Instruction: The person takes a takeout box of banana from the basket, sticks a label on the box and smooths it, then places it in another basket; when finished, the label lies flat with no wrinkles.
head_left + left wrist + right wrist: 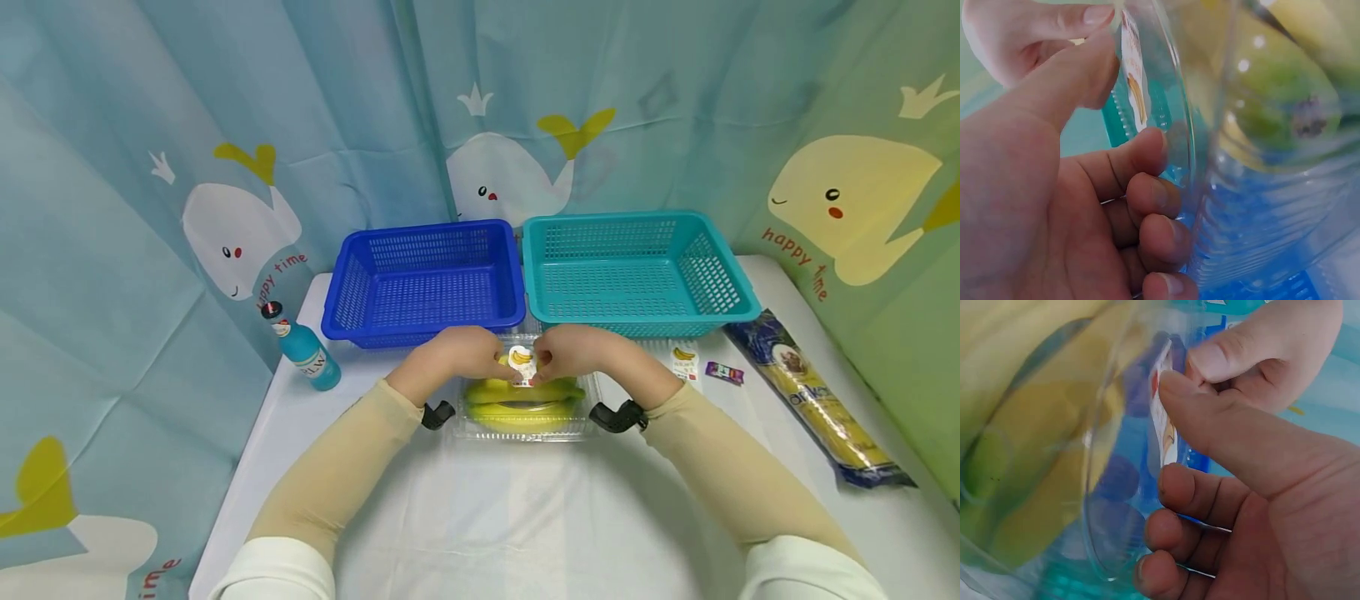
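Beneath both hands sits a clear plastic box [480, 433] with yellow-green bananas [517, 412] inside. A small white label [522, 357] with a banana picture lies at the lid. My left hand [467, 352] is at the label's left side, its thumb [1105, 70] at the label and its other fingers loosely bent beside the lid. From the right, my right hand [579, 352] meets it, with its thumb [1179, 384] on the label's face. The right index finger [1175, 484] stands apart from that thumb, near the label's edge.
Behind the box stand a blue basket [435, 329] and a teal basket [645, 318]. A blue bottle [309, 354] is at the left. To the right lie another banana label [684, 360], a small purple packet [724, 372] and a long yellow-and-blue package [817, 400].
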Tool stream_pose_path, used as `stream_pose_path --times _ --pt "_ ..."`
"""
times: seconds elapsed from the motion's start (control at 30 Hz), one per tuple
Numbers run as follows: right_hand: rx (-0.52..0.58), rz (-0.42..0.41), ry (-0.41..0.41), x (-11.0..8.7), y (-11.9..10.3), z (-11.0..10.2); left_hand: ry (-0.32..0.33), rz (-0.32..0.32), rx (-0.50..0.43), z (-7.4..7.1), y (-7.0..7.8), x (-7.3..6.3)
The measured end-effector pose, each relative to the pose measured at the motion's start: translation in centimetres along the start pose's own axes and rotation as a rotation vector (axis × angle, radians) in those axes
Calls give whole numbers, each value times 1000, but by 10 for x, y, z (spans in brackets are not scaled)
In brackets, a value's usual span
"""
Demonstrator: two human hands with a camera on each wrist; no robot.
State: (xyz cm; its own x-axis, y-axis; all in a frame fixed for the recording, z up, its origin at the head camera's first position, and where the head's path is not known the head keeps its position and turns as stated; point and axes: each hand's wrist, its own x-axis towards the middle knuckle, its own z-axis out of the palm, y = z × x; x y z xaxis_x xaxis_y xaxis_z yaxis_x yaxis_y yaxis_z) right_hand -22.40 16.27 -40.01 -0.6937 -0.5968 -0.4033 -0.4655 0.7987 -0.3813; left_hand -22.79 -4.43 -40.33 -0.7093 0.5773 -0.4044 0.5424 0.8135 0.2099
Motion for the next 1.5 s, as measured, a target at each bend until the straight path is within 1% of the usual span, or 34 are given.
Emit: stream_pose_path --times 0.2,0.37,0.47,0.6,0.7,0.83,1.0,1.13,1.27,1.37,1.5 --pt "-5 9 10 3 -1 -1 0 -28 28 -2 3 2" --pt "2 29 25 5 1 -1 17 -74 48 0 4 5" --pt "7 31 41 6 3 -2 14 -108 19 -1 4 8" --pt "6 32 66 9 6 -3 -14 -146 -51 -3 2 12" --pt "9 40 84 11 8 -3 -48 -144 -85 -6 0 17" --pt "8 46 99 14 11 -3 -96 -121 -94 -9 -2 22" --pt "6 50 103 15 11 -3 -129 -114 -97 -13 -4 27" --pt "31 58 112 16 11 -4 -134 -124 -120 -12 -6 28" --pt "51 85 117 18 11 -4 -113 -137 -148 -11 -8 28" --pt "70 102 120 19 11 -3 -92 -143 -152 -11 -8 28" --pt "81 109 127 20 12 -3 -90 -156 -143 -11 -7 28"
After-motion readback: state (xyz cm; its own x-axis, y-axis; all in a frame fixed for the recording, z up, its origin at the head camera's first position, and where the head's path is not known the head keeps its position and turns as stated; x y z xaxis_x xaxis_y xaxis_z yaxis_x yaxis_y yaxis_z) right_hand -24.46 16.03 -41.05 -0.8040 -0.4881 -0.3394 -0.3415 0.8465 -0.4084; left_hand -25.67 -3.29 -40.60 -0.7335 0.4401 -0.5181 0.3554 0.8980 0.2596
